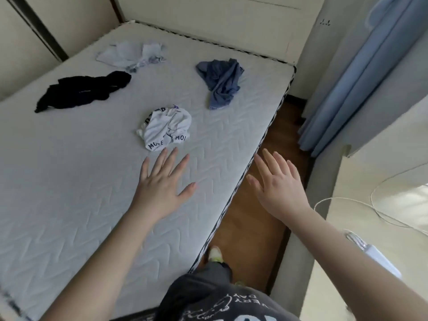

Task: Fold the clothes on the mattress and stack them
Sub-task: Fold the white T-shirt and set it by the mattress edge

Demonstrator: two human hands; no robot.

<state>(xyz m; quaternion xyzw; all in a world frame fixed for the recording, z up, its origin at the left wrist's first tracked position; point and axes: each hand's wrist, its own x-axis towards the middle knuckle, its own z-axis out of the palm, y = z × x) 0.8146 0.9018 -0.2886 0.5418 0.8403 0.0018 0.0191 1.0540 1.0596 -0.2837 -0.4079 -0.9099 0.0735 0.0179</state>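
1. Both hands were held out flat with the fingers spread. The left hand [162,179] was over the mattress [69,193], and I could not tell if it touched it. The right hand [275,181] was past the edge, above the floor [245,218]. Neither hand held anything.

2. Four clothes lay on the mattress, all crumpled and well apart. The white top [166,128] was nearest, just past the left fingertips. The blue one [222,84] lay near the right edge. The black one [85,91] lay far to the left. The pale one [132,55] lay farthest back.

3. I thought nothing was folded yet and no stack was begun.

4. The blue one could slip off, because it lay close to the edge. A quick tug could send it down to the floor.

5. The black one and the pale one were a long reach away. Leaning that far, the person could crease the clothes under their arms.

6. The white top was bunched up tight. If it was folded without being shaken flat first, the fold would come out lumpy, and a stack on it could tip.

7. I saw no basket, box or bag. The clothes lay right on the bare mattress, and it held only those four.
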